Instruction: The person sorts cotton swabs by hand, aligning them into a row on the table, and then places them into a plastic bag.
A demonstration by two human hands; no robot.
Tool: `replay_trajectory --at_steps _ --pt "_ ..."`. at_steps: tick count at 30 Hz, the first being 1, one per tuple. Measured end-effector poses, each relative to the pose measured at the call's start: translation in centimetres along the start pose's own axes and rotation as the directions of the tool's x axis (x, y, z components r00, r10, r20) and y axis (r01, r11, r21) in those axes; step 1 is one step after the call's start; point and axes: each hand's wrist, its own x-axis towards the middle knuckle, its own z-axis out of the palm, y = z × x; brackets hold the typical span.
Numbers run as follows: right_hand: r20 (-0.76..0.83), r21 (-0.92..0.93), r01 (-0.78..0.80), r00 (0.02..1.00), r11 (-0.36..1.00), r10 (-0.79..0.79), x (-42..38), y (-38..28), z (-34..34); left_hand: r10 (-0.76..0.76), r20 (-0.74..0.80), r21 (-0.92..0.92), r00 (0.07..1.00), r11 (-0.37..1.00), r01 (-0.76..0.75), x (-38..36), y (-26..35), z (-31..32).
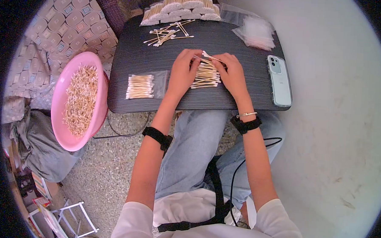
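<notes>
A layer of cotton swabs (206, 75) lies on the dark table between my two hands. My left hand (183, 72) curls against its left side, thumb and fingers closed at the swab ends near the top. From the other side, my right hand (231, 77) pinches a slanted cotton swab (212, 57) above the layer; its left tip is close to my left fingertips. Some fingertips are hidden behind the hands. Left of my left hand lies a clear bag (141, 86) with a flat row of swabs in it.
Loose swabs (168, 34) lie farther back, before stacked swab packs (182, 8). Empty clear bags (256, 33) and a phone (279, 80) are on the table's right side. A pink basin (58, 100) full of swabs stands left. A pale wall (335, 104) rises at right.
</notes>
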Motion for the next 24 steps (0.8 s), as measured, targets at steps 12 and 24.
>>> replay_trajectory --at_steps 12,24 --pt "-0.042 0.090 -0.132 0.990 0.987 0.136 -0.15 -0.27 0.15 0.118 0.017 0.176 0.993 0.977 -0.119 0.08 -0.42 0.10" --pt "-0.071 -0.110 -0.007 0.997 0.994 -0.001 0.02 0.19 0.44 0.142 -0.001 0.216 0.990 0.967 -0.138 0.02 -0.71 0.45"
